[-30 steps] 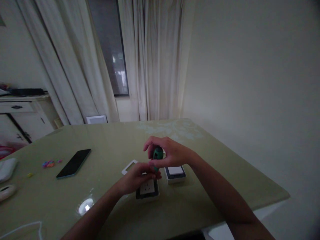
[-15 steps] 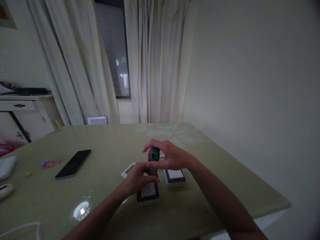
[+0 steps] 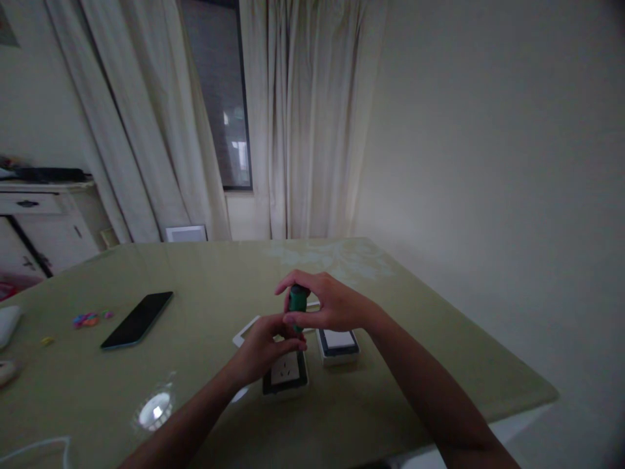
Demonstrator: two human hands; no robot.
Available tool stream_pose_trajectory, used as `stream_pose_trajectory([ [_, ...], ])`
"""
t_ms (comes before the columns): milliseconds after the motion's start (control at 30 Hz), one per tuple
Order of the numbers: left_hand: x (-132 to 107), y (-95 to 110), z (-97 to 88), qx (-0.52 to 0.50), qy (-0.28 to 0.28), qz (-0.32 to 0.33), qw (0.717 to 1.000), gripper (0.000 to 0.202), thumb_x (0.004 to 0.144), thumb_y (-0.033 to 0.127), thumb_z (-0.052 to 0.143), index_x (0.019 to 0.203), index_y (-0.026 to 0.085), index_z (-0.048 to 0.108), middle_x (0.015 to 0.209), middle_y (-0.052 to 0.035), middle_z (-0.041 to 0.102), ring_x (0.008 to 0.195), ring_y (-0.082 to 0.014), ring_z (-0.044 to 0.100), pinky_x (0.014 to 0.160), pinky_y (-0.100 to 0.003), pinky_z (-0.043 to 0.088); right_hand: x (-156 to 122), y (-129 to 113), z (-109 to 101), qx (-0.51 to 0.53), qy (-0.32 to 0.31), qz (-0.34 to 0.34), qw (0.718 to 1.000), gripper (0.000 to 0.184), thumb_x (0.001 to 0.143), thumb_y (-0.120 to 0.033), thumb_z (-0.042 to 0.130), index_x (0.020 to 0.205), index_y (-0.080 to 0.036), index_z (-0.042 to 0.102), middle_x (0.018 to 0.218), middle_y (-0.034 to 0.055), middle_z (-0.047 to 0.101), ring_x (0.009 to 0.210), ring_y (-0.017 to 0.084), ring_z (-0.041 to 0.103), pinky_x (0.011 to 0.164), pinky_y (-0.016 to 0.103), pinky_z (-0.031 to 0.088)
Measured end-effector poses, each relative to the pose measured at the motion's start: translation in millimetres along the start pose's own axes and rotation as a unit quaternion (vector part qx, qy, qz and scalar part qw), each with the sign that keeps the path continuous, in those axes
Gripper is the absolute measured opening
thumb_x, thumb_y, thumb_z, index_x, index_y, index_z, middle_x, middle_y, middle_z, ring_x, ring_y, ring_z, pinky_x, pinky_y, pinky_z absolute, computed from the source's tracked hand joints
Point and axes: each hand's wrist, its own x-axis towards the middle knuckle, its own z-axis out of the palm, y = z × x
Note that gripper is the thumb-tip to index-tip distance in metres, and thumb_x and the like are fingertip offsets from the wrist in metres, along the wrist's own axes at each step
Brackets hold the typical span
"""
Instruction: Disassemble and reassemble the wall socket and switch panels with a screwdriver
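A green-handled screwdriver [image 3: 297,299] stands upright over the far edge of a wall socket [image 3: 285,372], a white faceplate in a dark frame on a white box. My right hand [image 3: 329,303] is closed round its handle, with the index finger arched over the top. My left hand [image 3: 266,345] lies across the socket's far left part, thumb and fingers pinched at the screwdriver's lower end. The tip, and any screw under it, are hidden by these fingers. Just right of the socket sits a second boxed unit [image 3: 338,345] with a plain white face.
A white cover frame [image 3: 241,335] lies partly behind my left hand. Farther left are a black tablet [image 3: 139,320] and small coloured pieces [image 3: 86,319]. A white cable [image 3: 39,444] crosses the near left of the green table [image 3: 209,280]. A wall rises on the right.
The view has shifted slightly, so everything sits a little farther left. The screwdriver handle looks turned a little in my right hand; both hands keep nearly the same pose.
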Motion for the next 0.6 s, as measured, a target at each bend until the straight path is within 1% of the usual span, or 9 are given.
stream_pose_trajectory([
  [167, 1, 2, 0.8, 0.014, 0.006, 0.014, 1.000, 0.018, 0.085, 0.038, 0.084, 0.088, 0.020, 0.083, 0.085, -0.0048, 0.087, 0.080, -0.0251, 0.080, 0.076, -0.033, 0.060, 0, 0, -1, -0.005, 0.008, 0.001, 1.000, 0.040, 0.097, -0.031, 0.082, 0.132, -0.021, 0.065, 0.102, 0.0021, 0.078, 0.089, 0.017, 0.073, 0.088, 0.031, 0.054],
  [300, 1, 1, -0.9, 0.033, 0.000, 0.026, 0.999, 0.019, 0.090, 0.038, 0.081, 0.086, 0.019, 0.079, 0.089, -0.0057, 0.086, 0.085, -0.0248, 0.079, 0.080, -0.033, 0.061, -1, -1, -2, -0.004, 0.022, 0.008, 1.000, 0.039, 0.101, -0.035, 0.078, 0.135, -0.021, 0.064, 0.101, 0.0022, 0.079, 0.086, 0.018, 0.073, 0.087, 0.033, 0.054],
  [367, 0, 1, -3.6, 0.053, -0.008, 0.032, 0.998, 0.019, 0.092, 0.037, 0.080, 0.087, 0.019, 0.078, 0.092, -0.0058, 0.085, 0.088, -0.0241, 0.078, 0.082, -0.033, 0.060, -2, -2, -4, -0.004, 0.031, 0.012, 0.999, 0.039, 0.102, -0.037, 0.076, 0.136, -0.022, 0.063, 0.098, 0.0011, 0.078, 0.083, 0.017, 0.072, 0.085, 0.033, 0.054],
  [467, -2, 1, -10.0, 0.107, -0.047, 0.041, 0.992, 0.013, 0.091, 0.034, 0.082, 0.090, 0.021, 0.080, 0.093, -0.0031, 0.083, 0.089, -0.0223, 0.075, 0.083, -0.031, 0.057, -4, -3, -10, 0.000, 0.055, 0.019, 0.998, 0.042, 0.102, -0.039, 0.077, 0.137, -0.021, 0.062, 0.092, -0.0004, 0.075, 0.079, 0.016, 0.069, 0.079, 0.031, 0.053],
  [533, -4, 1, -14.0, 0.152, -0.084, 0.046, 0.984, 0.009, 0.091, 0.032, 0.083, 0.092, 0.024, 0.084, 0.090, -0.0019, 0.080, 0.087, -0.0216, 0.073, 0.080, -0.029, 0.054, -6, -4, -15, 0.007, 0.076, 0.024, 0.997, 0.044, 0.101, -0.042, 0.078, 0.137, -0.021, 0.062, 0.092, -0.0005, 0.073, 0.078, 0.016, 0.068, 0.076, 0.029, 0.053],
  [600, -5, 2, -15.9, 0.193, -0.117, 0.049, 0.973, 0.008, 0.093, 0.032, 0.081, 0.093, 0.026, 0.087, 0.090, -0.0022, 0.077, 0.087, -0.0214, 0.072, 0.078, -0.028, 0.052, -9, -5, -19, 0.007, 0.086, 0.028, 0.996, 0.045, 0.100, -0.044, 0.079, 0.136, -0.022, 0.062, 0.094, -0.0001, 0.073, 0.078, 0.015, 0.068, 0.075, 0.029, 0.054],
])
